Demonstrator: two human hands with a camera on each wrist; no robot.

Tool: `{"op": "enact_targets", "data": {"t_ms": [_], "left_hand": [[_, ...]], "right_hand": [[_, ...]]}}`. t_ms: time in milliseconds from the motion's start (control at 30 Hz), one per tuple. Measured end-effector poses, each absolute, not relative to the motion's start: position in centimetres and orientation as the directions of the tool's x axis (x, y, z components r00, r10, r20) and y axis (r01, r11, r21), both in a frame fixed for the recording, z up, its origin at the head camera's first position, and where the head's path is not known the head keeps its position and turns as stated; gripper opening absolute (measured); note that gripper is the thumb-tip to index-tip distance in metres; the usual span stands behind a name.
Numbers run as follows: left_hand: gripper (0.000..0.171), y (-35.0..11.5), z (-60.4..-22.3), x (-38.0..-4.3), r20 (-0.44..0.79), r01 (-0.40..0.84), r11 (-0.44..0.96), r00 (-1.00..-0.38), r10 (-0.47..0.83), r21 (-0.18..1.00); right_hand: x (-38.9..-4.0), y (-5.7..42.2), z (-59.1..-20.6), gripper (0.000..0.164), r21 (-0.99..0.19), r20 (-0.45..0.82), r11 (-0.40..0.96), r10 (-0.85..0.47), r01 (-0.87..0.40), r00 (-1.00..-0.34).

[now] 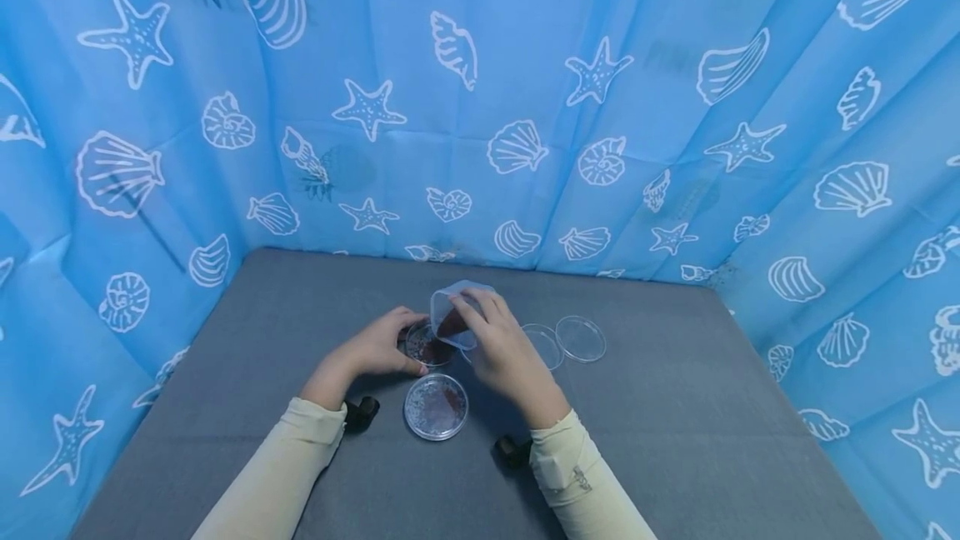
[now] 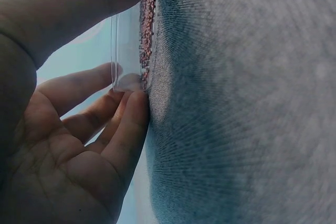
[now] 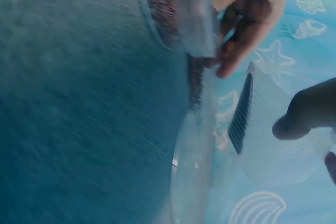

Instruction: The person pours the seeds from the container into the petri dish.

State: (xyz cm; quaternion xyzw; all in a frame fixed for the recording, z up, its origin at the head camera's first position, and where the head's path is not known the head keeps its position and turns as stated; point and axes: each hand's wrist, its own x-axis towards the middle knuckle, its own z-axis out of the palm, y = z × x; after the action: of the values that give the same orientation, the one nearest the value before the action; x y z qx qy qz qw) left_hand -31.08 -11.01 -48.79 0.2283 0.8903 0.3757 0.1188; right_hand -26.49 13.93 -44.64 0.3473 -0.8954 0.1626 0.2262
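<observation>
My left hand [image 1: 373, 347] grips a round clear petri dish [image 1: 429, 347] by its sides, thumb near and fingers beyond. Dark reddish granules [image 2: 149, 35] cover the bottom of that dish, which sits on the cloth. Just above its right side, my right hand [image 1: 501, 348] holds a translucent plastic container [image 1: 444, 304] with an angular rim, tipped toward the dish. Dark red-brown material [image 1: 452, 324] lies against the inside of the container. Whether any is falling cannot be made out. Nearer to me stands a second petri dish [image 1: 436, 408], with reddish material gathered toward its right side.
Two clear round dishes or lids lie right of my right hand: one [image 1: 581, 338] in full view, the other [image 1: 545, 346] partly behind the hand. Grey cloth [image 1: 675, 407] covers the table. A blue shell-patterned curtain [image 1: 450, 148] hangs along the back and sides.
</observation>
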Motion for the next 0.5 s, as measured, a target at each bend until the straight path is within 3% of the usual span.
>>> {"op": "enact_targets", "data": {"t_ms": [300,500], "left_hand": [[0.093,-11.0,-49.1,-30.9,-0.041,0.305,0.598,-0.869,0.493,0.741],[0.094,-11.0,-49.1,-31.2,-0.022,0.329,0.6,-0.865,0.501,0.73]], "right_hand": [[-25.4,16.6,-43.3,0.103,-0.322,0.418,0.762,-0.418,-0.562,-0.807],[-24.5,20.3,-42.1,0.108,-0.455,0.373,0.744,-0.339,-0.489,-0.863]]}}
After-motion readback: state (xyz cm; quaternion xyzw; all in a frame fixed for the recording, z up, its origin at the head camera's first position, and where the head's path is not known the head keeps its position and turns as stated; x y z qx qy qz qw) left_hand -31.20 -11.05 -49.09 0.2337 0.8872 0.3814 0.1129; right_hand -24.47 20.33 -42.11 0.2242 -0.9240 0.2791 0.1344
